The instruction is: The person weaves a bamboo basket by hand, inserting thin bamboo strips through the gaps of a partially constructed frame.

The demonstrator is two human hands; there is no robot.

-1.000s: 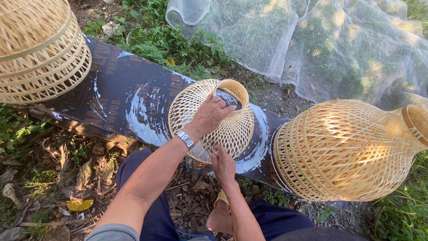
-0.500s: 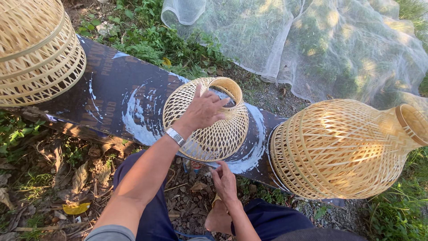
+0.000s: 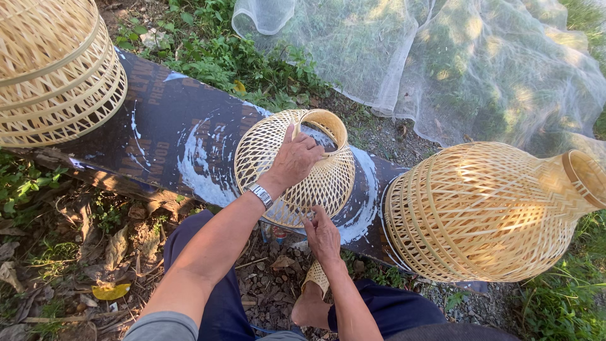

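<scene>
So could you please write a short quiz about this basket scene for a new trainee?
1. True or false: the left hand lies on top of the small woven basket.
2. Where is the right hand?
A. at the near lower edge of the small woven basket
B. on the large woven basket
C. on the white net
3. Fill in: the small woven basket stands on a dark ____.

Key:
1. True
2. A
3. board
</scene>
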